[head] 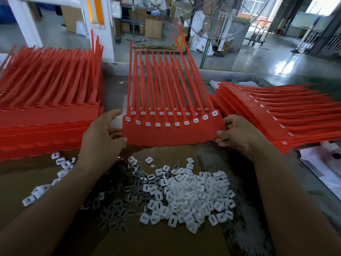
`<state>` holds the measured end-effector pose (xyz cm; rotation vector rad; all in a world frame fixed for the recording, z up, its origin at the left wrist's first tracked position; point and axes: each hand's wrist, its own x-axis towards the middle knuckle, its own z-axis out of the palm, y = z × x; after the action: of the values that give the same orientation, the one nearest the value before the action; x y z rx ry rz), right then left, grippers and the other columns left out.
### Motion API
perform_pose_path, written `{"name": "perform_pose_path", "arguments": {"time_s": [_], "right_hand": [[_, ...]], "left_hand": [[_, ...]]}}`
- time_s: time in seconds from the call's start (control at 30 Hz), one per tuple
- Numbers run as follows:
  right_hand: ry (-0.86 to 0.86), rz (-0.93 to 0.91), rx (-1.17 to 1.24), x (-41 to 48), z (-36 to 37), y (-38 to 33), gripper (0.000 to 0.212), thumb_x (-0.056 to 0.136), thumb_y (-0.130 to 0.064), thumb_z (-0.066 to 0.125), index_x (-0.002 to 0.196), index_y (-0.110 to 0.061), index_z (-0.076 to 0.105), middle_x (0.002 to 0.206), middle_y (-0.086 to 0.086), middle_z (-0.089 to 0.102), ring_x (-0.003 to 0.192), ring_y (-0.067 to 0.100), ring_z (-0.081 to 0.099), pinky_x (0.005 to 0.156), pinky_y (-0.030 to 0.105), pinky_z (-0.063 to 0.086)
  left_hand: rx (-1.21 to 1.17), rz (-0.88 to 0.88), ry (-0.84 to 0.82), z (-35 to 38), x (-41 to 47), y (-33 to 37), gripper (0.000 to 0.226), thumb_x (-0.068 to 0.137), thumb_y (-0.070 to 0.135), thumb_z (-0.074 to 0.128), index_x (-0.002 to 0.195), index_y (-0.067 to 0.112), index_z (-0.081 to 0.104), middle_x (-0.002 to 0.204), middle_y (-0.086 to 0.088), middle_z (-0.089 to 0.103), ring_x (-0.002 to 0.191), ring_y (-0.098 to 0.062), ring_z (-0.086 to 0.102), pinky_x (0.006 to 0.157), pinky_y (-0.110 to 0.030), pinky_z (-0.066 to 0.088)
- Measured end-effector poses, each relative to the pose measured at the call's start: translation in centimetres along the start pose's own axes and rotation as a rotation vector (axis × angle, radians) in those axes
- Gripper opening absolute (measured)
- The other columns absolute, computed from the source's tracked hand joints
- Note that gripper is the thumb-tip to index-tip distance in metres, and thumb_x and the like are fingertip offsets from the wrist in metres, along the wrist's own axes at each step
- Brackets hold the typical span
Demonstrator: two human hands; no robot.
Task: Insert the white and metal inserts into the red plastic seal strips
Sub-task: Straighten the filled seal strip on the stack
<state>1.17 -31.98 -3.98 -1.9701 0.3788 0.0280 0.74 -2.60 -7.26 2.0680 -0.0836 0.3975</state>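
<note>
My left hand [103,133] and right hand [235,134] each grip a side edge of the red seal strip sheet [173,134], its sockets filled with white inserts [177,124], over the worktop [113,93]; I judge it should stay level when set aside, so none tip out.

A person's left hand [103,137] and right hand [238,137] pinch the near corners of a red plastic sheet of joined seal strips [173,133], with white inserts seated in its rows. Just below, on brown cardboard [166,241], lie a heap of loose white plastic inserts [193,196] and one of dark metal inserts [118,196]. Stacks of red strips [46,111] flank it.
</note>
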Motion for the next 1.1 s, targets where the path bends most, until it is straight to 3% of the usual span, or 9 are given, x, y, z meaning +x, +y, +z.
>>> {"name": "perform_pose_path", "arguments": {"time_s": [0.13,0.23,0.4,0.63,0.73,0.8,0.93,1.03,1.1], "right_hand": [[0.021,-0.025,0.033,0.0,0.1,0.0,0.020,0.086,0.014,0.049,0.096,-0.004,0.047,0.071,0.011,0.056,0.058,0.018,0.058,0.044,0.018,0.051],[0.023,-0.035,0.058,-0.1,0.1,0.1,0.022,0.086,0.014,0.048,0.101,-0.002,0.047,0.072,0.011,0.056,0.060,0.019,0.059,0.046,0.019,0.052],[0.076,-0.046,0.096,0.0,0.5,0.1,0.023,0.086,0.014,0.049,0.083,-0.008,0.046,0.072,0.009,0.055,0.055,0.014,0.058,0.044,0.018,0.051],[0.170,-0.025,0.146,0.6,1.5,1.0,0.025,0.088,0.012,0.048,0.078,-0.010,0.042,0.073,0.010,0.054,0.057,0.016,0.056,0.045,0.015,0.051],[0.206,-0.009,0.175,1.1,1.8,1.3,0.025,0.088,0.010,0.049,0.078,-0.011,0.042,0.073,0.010,0.055,0.057,0.016,0.057,0.045,0.015,0.051],[0.218,-0.014,0.176,1.3,1.9,1.5,0.023,0.087,0.009,0.051,0.078,-0.011,0.043,0.072,0.010,0.056,0.057,0.016,0.058,0.045,0.016,0.051],[0.262,-0.015,-0.039,1.4,1.6,1.7,0.020,0.083,-0.003,0.064,0.082,-0.011,0.046,0.067,0.009,0.060,0.047,0.014,0.058,0.051,0.027,0.055],[0.302,-0.058,-0.297,1.1,1.3,1.7,0.030,0.077,-0.019,0.073,0.086,-0.012,0.045,0.074,0.005,0.058,0.053,0.017,0.058,0.048,0.026,0.047],[0.333,-0.131,-0.497,0.9,1.3,1.6,0.030,0.077,-0.025,0.072,0.087,-0.014,0.046,0.085,0.001,0.056,0.074,0.019,0.057,0.065,0.027,0.041]], "left_hand": [[-0.245,-0.164,-0.138,-0.1,0.2,-0.3,0.055,0.074,-0.010,0.063,0.109,0.032,0.060,0.098,0.009,0.065,0.089,-0.007,0.062,0.077,-0.022,0.046],[-0.015,-0.033,-0.064,0.0,-0.2,-0.2,0.047,0.077,-0.005,0.062,0.108,0.030,0.063,0.092,0.012,0.062,0.083,-0.001,0.058,0.073,-0.008,0.038],[0.182,0.164,0.024,0.1,-0.3,-0.1,0.039,0.078,-0.007,0.061,0.114,0.009,0.062,0.116,-0.003,0.060,0.094,-0.006,0.051,0.083,-0.006,0.030],[0.229,0.204,-0.083,0.3,0.1,-0.3,0.049,0.080,-0.001,0.061,0.124,0.019,0.055,0.144,0.002,0.034,0.124,-0.010,0.038,0.098,-0.015,0.027],[0.299,0.250,-0.133,0.5,0.0,-0.4,0.044,0.082,0.003,0.058,0.122,0.021,0.056,0.146,0.004,0.031,0.121,-0.002,0.031,0.096,-0.012,0.021],[0.330,0.236,-0.132,0.4,-0.1,-0.5,0.040,0.080,0.000,0.059,0.116,0.015,0.061,0.138,-0.003,0.043,0.119,-0.013,0.044,0.097,-0.021,0.029],[0.429,0.279,-0.055,0.0,-0.4,-0.1,0.022,0.074,-0.002,0.064,0.091,0.009,0.072,0.093,-0.009,0.068,0.083,-0.024,0.062,0.076,-0.025,0.040],[0.503,0.279,-0.170,0.1,-0.7,0.0,0.016,0.080,0.009,0.060,0.089,0.014,0.072,0.092,-0.003,0.070,0.084,-0.022,0.062,0.075,-0.028,0.042],[0.511,0.293,-0.217,0.2,-0.9,0.0,0.019,0.084,0.013,0.055,0.094,0.017,0.070,0.096,0.000,0.069,0.088,-0.020,0.060,0.075,-0.028,0.041]]}}
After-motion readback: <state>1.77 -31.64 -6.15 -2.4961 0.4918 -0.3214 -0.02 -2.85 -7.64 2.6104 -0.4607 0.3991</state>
